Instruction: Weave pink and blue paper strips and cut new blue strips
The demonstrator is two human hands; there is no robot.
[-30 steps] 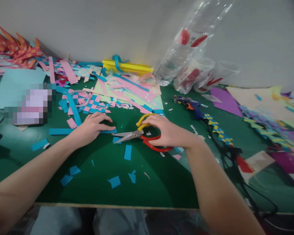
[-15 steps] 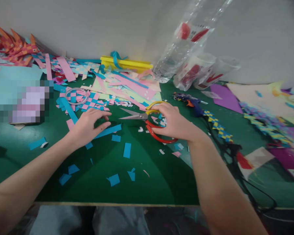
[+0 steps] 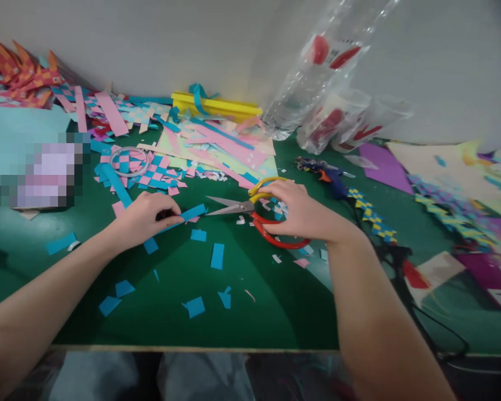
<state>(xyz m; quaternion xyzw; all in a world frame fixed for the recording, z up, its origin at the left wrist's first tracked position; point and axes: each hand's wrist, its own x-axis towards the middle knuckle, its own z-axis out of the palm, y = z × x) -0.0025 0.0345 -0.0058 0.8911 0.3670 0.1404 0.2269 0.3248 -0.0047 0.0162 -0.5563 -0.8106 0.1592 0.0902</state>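
My left hand (image 3: 144,221) pinches a blue paper strip (image 3: 194,212), whose free end points right. In my right hand (image 3: 294,209) is a pair of scissors (image 3: 242,208) with one yellow and one red handle. The scissor blades are parted and point left, with the lower tip right by the end of the strip. Below them, several cut blue paper pieces (image 3: 217,256) lie scattered on the green table (image 3: 254,312). Small white and pink scraps lie under and around my right hand.
Behind my left hand are a tape roll (image 3: 129,162) and woven pink-and-blue paper. A glue gun (image 3: 332,181) lies right, its cord running to the front edge. Plastic-wrapped cups (image 3: 332,120) stand at the wall. A yellow folded piece (image 3: 217,107) lies at the back.
My left hand has closed its fingers on the blue strip, which lay beneath it before. The scissors have shifted slightly right and down, still with parted blades.
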